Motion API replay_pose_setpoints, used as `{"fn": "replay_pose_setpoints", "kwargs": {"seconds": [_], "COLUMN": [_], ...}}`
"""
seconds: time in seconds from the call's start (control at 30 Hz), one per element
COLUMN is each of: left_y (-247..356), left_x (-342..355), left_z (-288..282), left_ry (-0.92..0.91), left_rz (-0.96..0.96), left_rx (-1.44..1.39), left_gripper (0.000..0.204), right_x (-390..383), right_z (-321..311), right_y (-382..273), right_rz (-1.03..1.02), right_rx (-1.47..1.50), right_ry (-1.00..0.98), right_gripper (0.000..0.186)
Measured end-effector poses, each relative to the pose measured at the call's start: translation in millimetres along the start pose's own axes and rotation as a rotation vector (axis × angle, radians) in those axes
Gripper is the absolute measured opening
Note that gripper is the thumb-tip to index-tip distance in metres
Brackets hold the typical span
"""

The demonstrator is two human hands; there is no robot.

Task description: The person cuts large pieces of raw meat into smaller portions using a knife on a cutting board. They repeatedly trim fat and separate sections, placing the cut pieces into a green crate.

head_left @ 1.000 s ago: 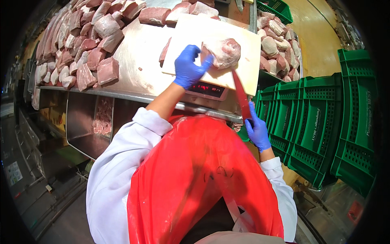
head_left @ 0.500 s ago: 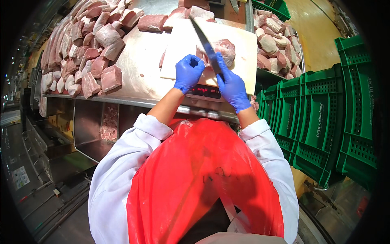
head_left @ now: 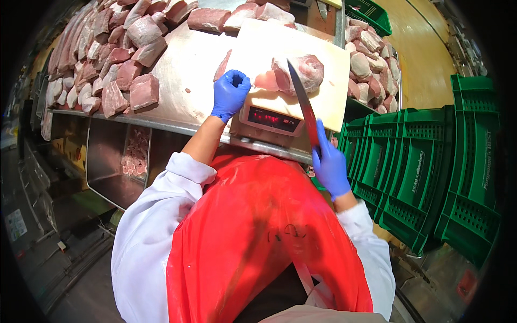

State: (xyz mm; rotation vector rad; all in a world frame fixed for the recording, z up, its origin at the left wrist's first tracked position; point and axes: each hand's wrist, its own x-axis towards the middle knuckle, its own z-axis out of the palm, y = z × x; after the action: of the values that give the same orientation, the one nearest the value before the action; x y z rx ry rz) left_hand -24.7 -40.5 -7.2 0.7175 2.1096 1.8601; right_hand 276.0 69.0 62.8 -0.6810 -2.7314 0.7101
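Note:
My right hand [head_left: 332, 166] grips a long-bladed knife [head_left: 302, 100], tip pointing away from me. The blade crosses in front of a large piece of raw meat [head_left: 309, 73] on the white cutting board [head_left: 333, 81]. A thin pink flap [head_left: 265, 81] lies at that piece's left side. My left hand [head_left: 231, 95] hovers by the board's near left edge, fingers curled closed; whether anything is inside them is hidden. Just beyond it lies a narrow strip of meat [head_left: 223, 65]. A digital scale [head_left: 272, 120] with a lit red display sits at the board's near edge, between my hands.
Many meat chunks [head_left: 144, 90] are heaped on the metal table [head_left: 180, 81] at left. More pieces [head_left: 371, 67] fill a container on the right. Green crates [head_left: 412, 167] stand at my right. Below the table's left side, a metal bin [head_left: 105, 156] holds scraps.
My right hand has drawn the knife down and to the right, away from the left hand. My left hand has moved left, off the meat, uncovering the scale.

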Motion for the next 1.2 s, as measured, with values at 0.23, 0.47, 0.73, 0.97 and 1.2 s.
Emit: {"fn": "replay_pose_setpoints", "kwargs": {"seconds": [0.23,0.47,0.73,0.97,1.2], "left_y": [5.9,-16.5,12.1,-11.1,12.7], "left_x": [6.4,23.7,55.1,86.9,22.8], "left_z": [-10.2,-51.1,-67.4,-50.0,1.7], "left_ry": [-0.07,-0.045,-0.189,-0.326,-0.664], "left_rz": [0.06,-0.004,0.085,0.189,0.92], "left_rx": [0.052,0.095,-0.041,0.071,0.791], "left_gripper": [0.01,0.009,0.011,0.015,0.037], "right_x": [107.9,4.7,74.5,37.4,-96.5], "right_z": [45.7,-6.0,8.7,26.3,-13.6], "right_y": [-42.5,-35.4,-68.4,-63.8,-36.8], "right_rz": [0.03,0.155,0.136,0.192,0.341], "right_rx": [-0.23,-0.425,0.026,-0.293,-0.067], "right_ry": [-0.054,-0.379,0.01,-0.233,-0.129], "right_gripper": [0.08,0.089,0.074,0.086,0.082]}}
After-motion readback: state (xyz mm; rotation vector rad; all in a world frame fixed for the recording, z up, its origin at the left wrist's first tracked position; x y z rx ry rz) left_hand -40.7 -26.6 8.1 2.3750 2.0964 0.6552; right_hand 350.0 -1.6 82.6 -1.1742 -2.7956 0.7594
